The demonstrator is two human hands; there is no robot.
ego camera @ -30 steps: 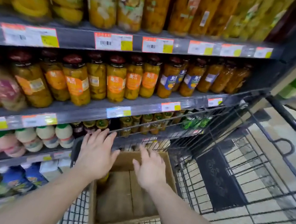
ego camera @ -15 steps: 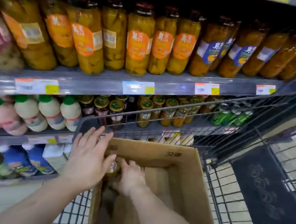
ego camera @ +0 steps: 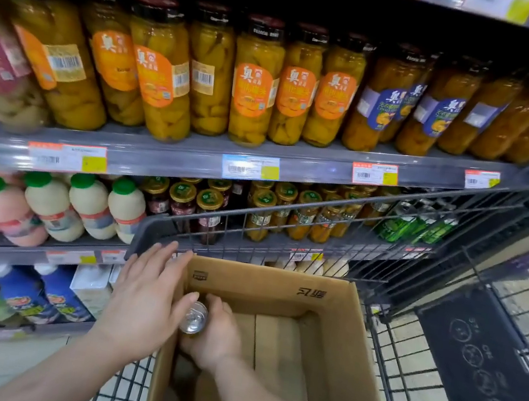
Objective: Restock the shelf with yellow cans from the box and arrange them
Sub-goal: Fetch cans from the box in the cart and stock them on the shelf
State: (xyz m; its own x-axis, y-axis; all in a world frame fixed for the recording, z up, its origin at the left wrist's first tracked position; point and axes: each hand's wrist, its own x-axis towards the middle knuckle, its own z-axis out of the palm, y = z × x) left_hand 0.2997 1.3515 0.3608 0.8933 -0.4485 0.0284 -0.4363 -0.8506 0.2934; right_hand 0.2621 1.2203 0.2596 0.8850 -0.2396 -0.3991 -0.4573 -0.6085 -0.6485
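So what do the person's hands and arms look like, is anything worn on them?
Nothing is worn that shows: the left hand and right hand are bare, with no gloves, rings or watch in view, and both forearms are bare too, with no sleeves showing.

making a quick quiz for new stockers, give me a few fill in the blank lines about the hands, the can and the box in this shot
1. The right hand grips a can inside the cardboard ____.
2. The box sits inside a wire shopping ____.
3. The left hand rests open on the box's ____ wall.
4. The white bottles on the shelf have ____ caps.

Missing words: box; cart; left; green
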